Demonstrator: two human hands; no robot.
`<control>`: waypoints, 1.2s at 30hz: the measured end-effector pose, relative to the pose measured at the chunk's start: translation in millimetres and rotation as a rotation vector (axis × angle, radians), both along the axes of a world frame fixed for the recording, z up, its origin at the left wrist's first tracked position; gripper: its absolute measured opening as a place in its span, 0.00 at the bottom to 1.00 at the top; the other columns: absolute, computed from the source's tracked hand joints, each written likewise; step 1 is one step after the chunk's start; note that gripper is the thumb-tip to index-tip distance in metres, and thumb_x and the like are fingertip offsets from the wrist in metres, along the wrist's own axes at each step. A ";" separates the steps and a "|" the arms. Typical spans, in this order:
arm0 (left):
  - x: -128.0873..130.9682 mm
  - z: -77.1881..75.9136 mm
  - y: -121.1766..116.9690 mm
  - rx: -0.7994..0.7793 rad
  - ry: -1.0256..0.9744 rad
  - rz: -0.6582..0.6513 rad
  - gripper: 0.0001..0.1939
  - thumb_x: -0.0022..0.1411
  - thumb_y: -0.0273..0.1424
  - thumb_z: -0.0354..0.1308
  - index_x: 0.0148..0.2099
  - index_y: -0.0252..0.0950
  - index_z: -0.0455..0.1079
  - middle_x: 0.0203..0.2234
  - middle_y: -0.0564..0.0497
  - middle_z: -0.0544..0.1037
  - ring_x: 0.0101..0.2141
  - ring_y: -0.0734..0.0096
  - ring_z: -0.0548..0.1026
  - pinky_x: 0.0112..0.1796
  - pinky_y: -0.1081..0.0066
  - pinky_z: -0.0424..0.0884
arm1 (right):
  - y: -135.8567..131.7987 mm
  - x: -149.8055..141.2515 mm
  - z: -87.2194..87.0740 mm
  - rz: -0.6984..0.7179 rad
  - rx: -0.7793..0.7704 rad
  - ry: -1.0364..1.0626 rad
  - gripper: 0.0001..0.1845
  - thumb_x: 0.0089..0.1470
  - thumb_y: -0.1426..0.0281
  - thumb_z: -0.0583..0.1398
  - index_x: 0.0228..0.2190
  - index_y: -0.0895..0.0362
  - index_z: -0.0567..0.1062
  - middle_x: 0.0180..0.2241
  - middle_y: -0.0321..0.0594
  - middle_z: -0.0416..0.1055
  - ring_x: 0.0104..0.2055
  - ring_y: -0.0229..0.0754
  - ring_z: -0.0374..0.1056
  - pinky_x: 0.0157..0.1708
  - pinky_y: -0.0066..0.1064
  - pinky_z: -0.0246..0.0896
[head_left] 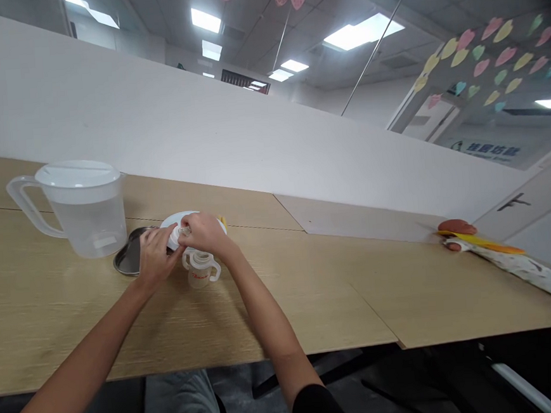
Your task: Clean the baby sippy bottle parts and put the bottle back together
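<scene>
My left hand (154, 257) is closed around a small white bottle collar (173, 239). At the collar's right side, the fingers of my right hand (206, 232) pinch a clear piece that looks like a bottle teat (184, 231). Both hands meet just above an uncapped baby bottle (199, 276), which stands upright on the table with two white handles and red lettering. Behind the hands lies a white plate (179, 216), mostly covered by them. A kidney-shaped metal tray (129, 256) rests beside my left hand, its right part hidden.
A lidded plastic pitcher (92, 214) stands to the left on the wooden table (306, 293). Something yellow (222, 221) shows by the plate's right edge. A white wall panel (232, 143) runs along the back. At the far right end lies a patterned cloth bundle (513, 261).
</scene>
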State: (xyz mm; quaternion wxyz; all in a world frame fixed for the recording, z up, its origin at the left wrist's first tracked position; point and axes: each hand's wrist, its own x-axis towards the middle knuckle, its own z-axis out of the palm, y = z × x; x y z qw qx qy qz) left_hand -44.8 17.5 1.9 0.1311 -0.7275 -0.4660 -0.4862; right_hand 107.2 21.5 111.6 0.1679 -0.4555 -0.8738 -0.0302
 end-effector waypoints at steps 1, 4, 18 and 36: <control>-0.2 -0.4 0.3 0.004 0.004 0.001 0.27 0.69 0.49 0.46 0.56 0.34 0.69 0.46 0.40 0.79 0.48 0.53 0.74 0.54 0.55 0.60 | 0.2 -1.1 -1.0 -0.004 0.020 -0.022 0.11 0.53 0.68 0.59 0.36 0.58 0.78 0.35 0.45 0.78 0.36 0.45 0.70 0.30 0.31 0.52; -0.7 -1.7 1.0 -0.001 0.015 0.009 0.27 0.69 0.50 0.47 0.57 0.35 0.69 0.47 0.40 0.79 0.49 0.53 0.74 0.54 0.55 0.60 | 0.7 -3.7 -2.3 -0.023 0.043 -0.067 0.10 0.54 0.70 0.56 0.34 0.57 0.78 0.35 0.45 0.78 0.35 0.44 0.69 0.30 0.31 0.51; -0.7 3.1 -3.8 -0.016 -0.047 -0.016 0.28 0.67 0.51 0.50 0.58 0.37 0.68 0.49 0.42 0.78 0.48 0.54 0.74 0.51 0.59 0.65 | 20.5 16.0 -2.3 0.160 -0.465 0.563 0.06 0.53 0.73 0.59 0.30 0.59 0.77 0.23 0.30 0.71 0.23 0.31 0.68 0.30 0.21 0.61; -0.5 -1.9 4.5 -0.018 -0.023 0.097 0.27 0.67 0.50 0.50 0.57 0.36 0.69 0.48 0.41 0.78 0.48 0.52 0.74 0.49 0.58 0.64 | 62.0 41.3 -41.4 -0.487 -0.235 -0.048 0.18 0.56 0.71 0.63 0.49 0.56 0.76 0.52 0.48 0.75 0.54 0.49 0.70 0.49 0.35 0.67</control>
